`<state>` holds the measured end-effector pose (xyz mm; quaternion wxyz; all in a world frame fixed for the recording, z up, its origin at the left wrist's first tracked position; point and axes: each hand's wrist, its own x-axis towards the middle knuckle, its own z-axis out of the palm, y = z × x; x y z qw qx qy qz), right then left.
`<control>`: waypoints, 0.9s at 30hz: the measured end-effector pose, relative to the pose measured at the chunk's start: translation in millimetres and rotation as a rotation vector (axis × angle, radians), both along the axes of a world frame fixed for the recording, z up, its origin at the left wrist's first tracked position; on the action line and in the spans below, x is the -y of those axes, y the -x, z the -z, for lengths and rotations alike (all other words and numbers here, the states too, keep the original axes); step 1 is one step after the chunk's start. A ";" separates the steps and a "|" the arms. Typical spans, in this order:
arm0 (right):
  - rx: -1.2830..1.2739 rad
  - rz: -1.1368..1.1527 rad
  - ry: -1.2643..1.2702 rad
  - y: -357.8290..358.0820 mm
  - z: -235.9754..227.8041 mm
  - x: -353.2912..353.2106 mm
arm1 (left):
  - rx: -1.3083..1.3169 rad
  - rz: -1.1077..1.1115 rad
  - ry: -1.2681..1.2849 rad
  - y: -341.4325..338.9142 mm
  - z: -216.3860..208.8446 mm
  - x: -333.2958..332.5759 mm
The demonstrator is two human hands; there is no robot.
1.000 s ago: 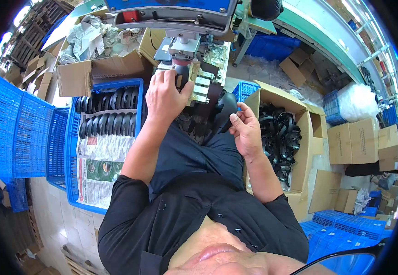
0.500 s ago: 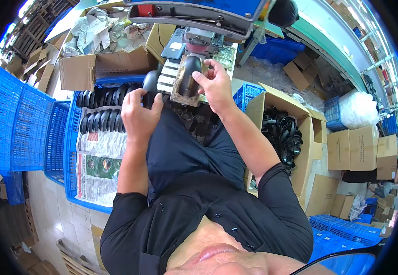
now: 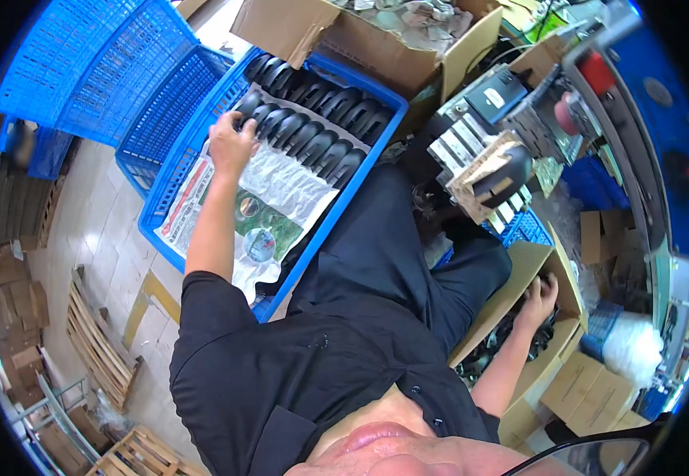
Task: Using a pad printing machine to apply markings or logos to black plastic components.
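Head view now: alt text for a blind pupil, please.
The person's left hand is at a row of curved black parts in a blue crate; the right hand is inside a cardboard box of black pieces. Another curved part sits on a fixture.

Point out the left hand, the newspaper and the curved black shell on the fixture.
Left hand (image 3: 231, 146), head view: back of hand.
Newspaper (image 3: 276, 225), head view: green printed area.
Curved black shell (image 3: 511, 171), head view: outer surface.

No lettering is legible: small print covers the newspaper sheet (image 3: 277, 198) in the blue crate (image 3: 371, 154), redder along its left edge, faint lines mark a cardboard carton (image 3: 585, 387), and all are too small to read.
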<state>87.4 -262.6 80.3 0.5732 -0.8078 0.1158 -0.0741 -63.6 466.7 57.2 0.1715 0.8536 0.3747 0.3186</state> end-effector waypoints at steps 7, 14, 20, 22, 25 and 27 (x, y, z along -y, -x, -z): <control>-0.379 0.002 0.964 54.5 79.5 118.6 | -0.255 -0.043 0.020 -20.5 38.5 -116.5; -0.567 0.097 -0.014 88.7 153.5 121.3 | -0.415 -0.040 0.096 -41.8 40.7 -127.5; -0.603 0.209 -0.254 81.7 172.5 115.3 | -0.227 0.042 -0.027 -26.6 70.6 -127.9; -0.609 0.215 -0.141 82.8 172.4 112.5 | -0.181 -0.028 0.012 -22.1 75.4 -107.9; -0.614 0.201 0.032 82.6 174.8 111.5 | -0.153 -0.137 -0.112 -25.1 84.1 -79.2; -0.608 0.179 0.170 82.8 178.9 113.1 | -0.283 -0.178 0.051 -33.6 83.4 -68.0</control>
